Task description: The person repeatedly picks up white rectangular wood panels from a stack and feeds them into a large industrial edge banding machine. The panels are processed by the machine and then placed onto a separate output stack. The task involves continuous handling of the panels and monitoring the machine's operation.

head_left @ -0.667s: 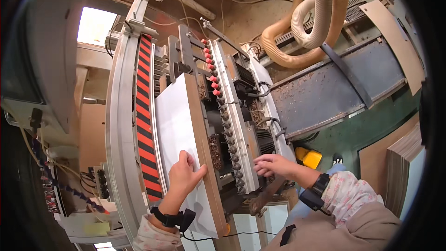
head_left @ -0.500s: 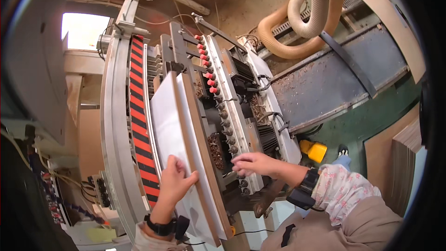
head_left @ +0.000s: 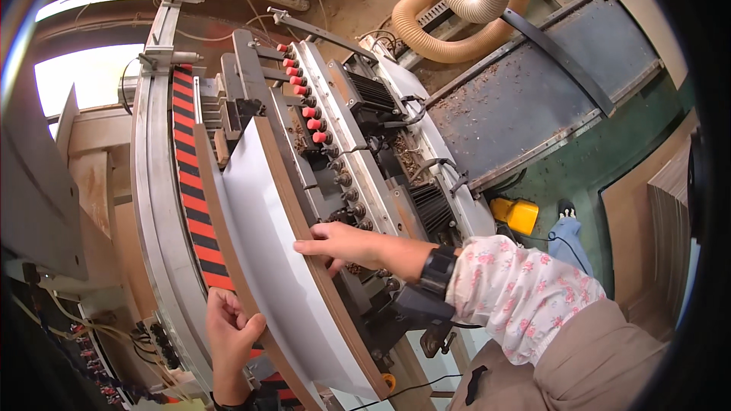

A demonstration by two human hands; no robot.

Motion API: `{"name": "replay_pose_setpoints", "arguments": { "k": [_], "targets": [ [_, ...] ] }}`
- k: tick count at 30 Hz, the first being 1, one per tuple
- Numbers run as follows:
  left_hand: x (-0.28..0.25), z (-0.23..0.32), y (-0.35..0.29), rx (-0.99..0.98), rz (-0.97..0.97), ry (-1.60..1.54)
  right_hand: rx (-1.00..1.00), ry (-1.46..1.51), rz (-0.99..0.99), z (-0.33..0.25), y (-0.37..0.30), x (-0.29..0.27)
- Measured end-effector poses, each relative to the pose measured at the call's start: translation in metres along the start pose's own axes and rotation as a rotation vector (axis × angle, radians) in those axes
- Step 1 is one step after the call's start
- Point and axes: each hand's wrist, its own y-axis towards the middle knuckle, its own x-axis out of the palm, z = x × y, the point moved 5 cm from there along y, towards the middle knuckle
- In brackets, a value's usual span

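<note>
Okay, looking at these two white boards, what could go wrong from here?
The tilted board could slip, since the left hand holds its edge at one end. If it fell, it might pinch fingers against the other board, where the right hand is at the edge. The black wrist device looks close to the machine's fittings and might snag.

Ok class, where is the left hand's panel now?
The panel is left of centre in the head view, between the striped strip and the other panel, the left hand gripping its edge.
</note>
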Motion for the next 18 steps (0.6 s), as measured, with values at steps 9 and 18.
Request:
{"name": "replay_pose_setpoints", "arguments": {
  "k": [9, 18],
  "targets": [
    [0.013, 0.041, -0.005, 0.401, 0.137, 0.361, -0.234, -0.228, 0.359, -0.009, 0.004, 0.004],
    [0.047, 0.043, -0.004, 0.759, -0.315, 1.009, -0.233, -0.425, 0.626, -0.012, 0.018, 0.027]
  ]
}}
